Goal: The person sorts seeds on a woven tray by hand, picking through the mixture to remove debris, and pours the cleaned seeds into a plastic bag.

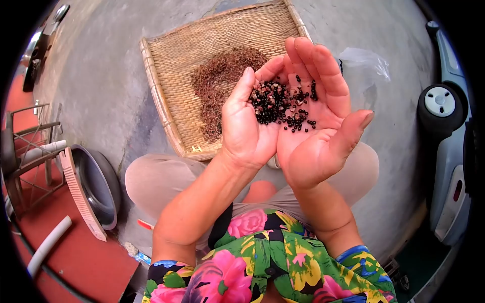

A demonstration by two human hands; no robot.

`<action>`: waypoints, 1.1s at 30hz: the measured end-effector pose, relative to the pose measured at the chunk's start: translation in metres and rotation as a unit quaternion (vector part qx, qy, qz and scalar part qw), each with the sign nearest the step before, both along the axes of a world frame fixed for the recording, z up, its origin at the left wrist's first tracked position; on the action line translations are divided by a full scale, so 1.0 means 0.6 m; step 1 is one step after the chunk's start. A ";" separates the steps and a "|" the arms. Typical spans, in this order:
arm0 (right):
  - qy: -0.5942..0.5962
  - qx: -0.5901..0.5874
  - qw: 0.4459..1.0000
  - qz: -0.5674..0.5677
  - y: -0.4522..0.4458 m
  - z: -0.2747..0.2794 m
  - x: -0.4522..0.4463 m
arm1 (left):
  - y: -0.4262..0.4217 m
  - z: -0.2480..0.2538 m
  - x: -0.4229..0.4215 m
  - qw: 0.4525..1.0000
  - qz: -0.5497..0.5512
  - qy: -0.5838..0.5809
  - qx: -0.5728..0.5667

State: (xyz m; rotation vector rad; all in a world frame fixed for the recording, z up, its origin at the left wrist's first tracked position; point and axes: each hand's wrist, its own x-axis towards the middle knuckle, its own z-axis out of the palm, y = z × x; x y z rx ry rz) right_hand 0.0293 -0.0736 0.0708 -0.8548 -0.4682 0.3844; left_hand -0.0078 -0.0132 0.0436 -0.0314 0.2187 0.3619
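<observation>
My left hand (242, 129) and my right hand (316, 146) are cupped side by side, palms up, their lower edges touching. Together they hold a heap of small, round, shiny black seeds (268, 103) mixed with reddish-brown husk bits. The right hand's fingers curve upward and its thumb sticks out to the side; seeds are scattered across that palm. The left thumb points up along the heap. Beyond the hands, a flat woven bamboo tray (169, 63) lies on the ground, bearing a spread of reddish-brown husks (212, 83). The hands hide the tray's right part.
A clear plastic bag (365, 63) lies on the concrete floor (121, 65) right of the tray. At the left are a metal basin (106, 187), a ridged washboard (76, 189) and a chair frame (35, 146). A light-blue wheeled object (449, 166) stands at the right.
</observation>
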 end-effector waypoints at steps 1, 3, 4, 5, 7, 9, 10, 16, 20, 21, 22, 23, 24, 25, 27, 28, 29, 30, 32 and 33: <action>-0.015 -0.006 1.000 -0.001 0.000 -0.003 0.000 | 0.001 0.007 -0.001 1.000 -0.004 0.021 0.004; -0.121 -0.013 0.992 -0.014 0.000 -0.015 0.003 | 0.002 0.014 -0.003 0.999 -0.008 0.042 0.007; -0.168 -0.017 0.986 -0.019 0.000 -0.017 0.006 | 0.002 0.016 -0.004 0.999 -0.018 0.039 0.000; -0.213 -0.018 0.977 -0.025 0.001 -0.019 0.009 | 0.002 0.019 -0.005 0.999 -0.028 0.036 -0.009; -0.260 -0.001 0.965 -0.027 0.001 -0.005 0.016 | 0.008 0.009 -0.008 0.998 -0.046 -0.013 -0.044; -0.246 0.006 0.969 -0.011 -0.007 0.016 0.029 | 0.012 0.011 -0.010 0.993 -0.062 -0.061 -0.081; -0.198 0.015 0.980 -0.025 -0.004 0.038 0.031 | 0.015 0.016 -0.010 0.990 -0.066 -0.073 -0.103; -0.431 -0.155 0.889 0.014 -0.025 0.072 0.139 | 0.021 0.035 -0.013 0.987 -0.064 -0.107 -0.105; -0.539 -0.349 0.764 0.053 -0.013 0.071 0.153 | 0.030 0.047 -0.015 0.988 -0.071 -0.099 -0.096; -0.525 -0.341 0.774 0.094 -0.009 0.065 0.158 | 0.030 0.055 -0.016 0.995 -0.074 0.009 -0.059; -0.509 -0.333 0.782 0.135 -0.004 0.059 0.164 | 0.031 0.048 -0.018 0.995 -0.074 0.011 -0.062; -0.499 -0.328 0.786 0.157 -0.003 0.055 0.166 | 0.034 0.037 -0.020 0.993 -0.082 -0.035 -0.077; -0.489 -0.323 0.790 0.179 -0.001 0.050 0.167 | 0.035 0.029 -0.021 0.988 -0.090 -0.081 -0.092; -0.480 -0.317 0.791 0.208 0.000 0.047 0.168 | 0.035 0.024 -0.020 0.989 -0.088 -0.078 -0.094; -0.473 -0.318 0.787 0.235 0.005 0.046 0.162 | 0.034 0.019 -0.020 0.984 -0.098 -0.123 -0.082; -0.472 -0.319 0.788 0.236 0.007 0.043 0.160 | 0.033 0.019 -0.019 0.984 -0.098 -0.122 -0.084; -0.454 -0.333 0.797 0.219 0.008 0.039 0.159 | 0.033 0.020 -0.017 0.984 -0.091 -0.115 -0.102; -0.435 -0.348 0.805 0.202 0.011 0.034 0.157 | 0.033 0.019 -0.017 0.983 -0.083 -0.107 -0.121; -0.455 -0.343 0.808 0.148 0.021 0.025 0.158 | 0.035 0.013 -0.017 0.993 -0.082 -0.044 -0.076; -0.352 -0.343 0.860 0.135 0.023 0.027 0.156 | 0.035 0.010 -0.016 0.990 -0.093 -0.074 -0.070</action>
